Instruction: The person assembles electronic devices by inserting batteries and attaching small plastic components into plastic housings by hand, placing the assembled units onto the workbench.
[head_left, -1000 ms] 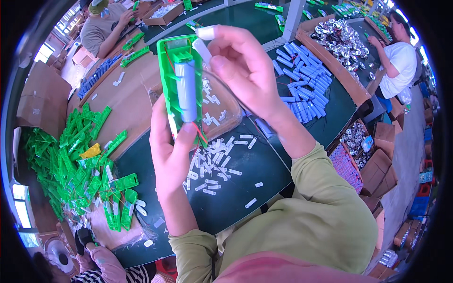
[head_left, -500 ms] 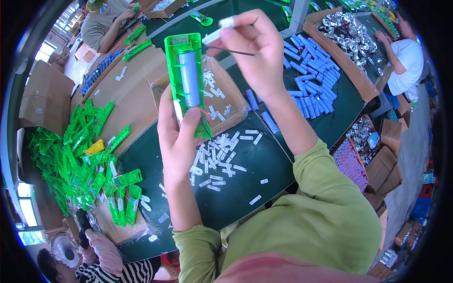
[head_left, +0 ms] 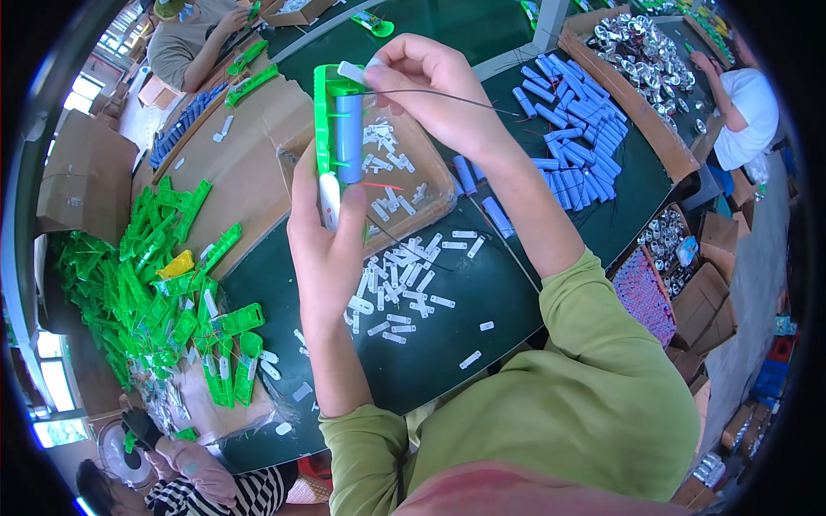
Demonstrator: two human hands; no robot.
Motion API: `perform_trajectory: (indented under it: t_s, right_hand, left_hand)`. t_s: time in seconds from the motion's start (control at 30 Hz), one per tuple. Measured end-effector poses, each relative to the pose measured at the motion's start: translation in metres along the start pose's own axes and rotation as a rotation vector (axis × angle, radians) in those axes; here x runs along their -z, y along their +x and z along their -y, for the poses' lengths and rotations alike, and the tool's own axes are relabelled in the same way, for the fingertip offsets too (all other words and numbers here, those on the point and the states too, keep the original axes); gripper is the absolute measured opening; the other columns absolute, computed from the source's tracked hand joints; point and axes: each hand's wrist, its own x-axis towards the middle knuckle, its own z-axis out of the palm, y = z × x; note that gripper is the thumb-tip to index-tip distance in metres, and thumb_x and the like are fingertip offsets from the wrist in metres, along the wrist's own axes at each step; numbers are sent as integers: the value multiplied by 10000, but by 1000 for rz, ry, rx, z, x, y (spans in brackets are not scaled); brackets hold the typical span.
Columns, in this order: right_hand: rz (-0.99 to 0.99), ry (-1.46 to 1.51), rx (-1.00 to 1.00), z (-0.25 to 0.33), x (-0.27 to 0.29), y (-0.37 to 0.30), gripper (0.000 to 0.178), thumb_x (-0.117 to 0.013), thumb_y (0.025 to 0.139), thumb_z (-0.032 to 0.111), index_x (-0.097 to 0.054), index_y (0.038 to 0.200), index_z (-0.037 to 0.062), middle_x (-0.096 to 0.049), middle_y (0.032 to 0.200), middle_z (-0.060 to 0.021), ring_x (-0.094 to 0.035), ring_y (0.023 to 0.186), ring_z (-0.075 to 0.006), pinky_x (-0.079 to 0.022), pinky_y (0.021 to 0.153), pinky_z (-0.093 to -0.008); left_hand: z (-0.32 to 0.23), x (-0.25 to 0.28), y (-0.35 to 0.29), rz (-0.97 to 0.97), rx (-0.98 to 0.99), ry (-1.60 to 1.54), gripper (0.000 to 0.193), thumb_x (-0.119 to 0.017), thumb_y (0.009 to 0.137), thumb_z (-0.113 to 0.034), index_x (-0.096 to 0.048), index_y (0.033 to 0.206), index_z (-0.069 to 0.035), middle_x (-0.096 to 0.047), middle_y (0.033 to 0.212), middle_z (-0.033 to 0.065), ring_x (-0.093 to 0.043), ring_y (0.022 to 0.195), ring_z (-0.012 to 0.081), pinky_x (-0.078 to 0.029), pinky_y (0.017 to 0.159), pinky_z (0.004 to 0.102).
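Note:
My left hand [head_left: 331, 249] holds a long green plastic frame [head_left: 329, 112] upright above the table, with a blue cylindrical cell [head_left: 348, 142] seated in it and a white piece at its lower end. My right hand [head_left: 434, 82] is at the frame's top, pinching a small white tab [head_left: 353, 72] with a thin dark wire [head_left: 456, 99] running off to the right. Under my hands lie several loose white tabs [head_left: 404, 288] on the dark green table [head_left: 413, 361].
A cardboard tray [head_left: 426, 193] of white tabs sits behind my hands. Blue cells [head_left: 572, 138] are spread at the right. A heap of green frames [head_left: 163, 292] lies at the left. Other people work at far left, right and lower left. Cardboard boxes [head_left: 82, 176] stand around.
My left hand has raised the frame slightly. My right hand came down from holding the tab clear and now brings it to the frame's top end.

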Motion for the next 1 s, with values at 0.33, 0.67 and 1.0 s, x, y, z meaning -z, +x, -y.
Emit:
perform_trajectory:
  t_s: [0.33,0.67,1.0]
  right_hand:
    - [-43,-190,251,-3,-3,-2,124,-632,846,80,-571,916,-2,-637,781,-60,-624,760,-94,-513,714,-246]
    - [60,-174,79,-8,4,0,112,-619,858,75,-561,937,21,-549,791,22,-500,734,-47,-430,674,-207]
    - [-19,-376,364,-30,3,7,230,-605,862,139,-522,1052,39,-601,801,-72,-609,705,-128,-460,600,-281]
  left_hand:
    - [-1,0,1,88,53,66,459,-482,892,-49,-394,1341,-27,-606,1002,80,-568,877,109,-458,745,244]
    - [0,4,3,128,140,-77,444,-485,889,-84,-410,1323,-24,-608,998,91,-577,850,119,-476,724,251]
    - [-1,5,3,212,263,-244,440,-474,877,-157,-417,1288,-11,-603,919,121,-576,686,138,-501,597,262]
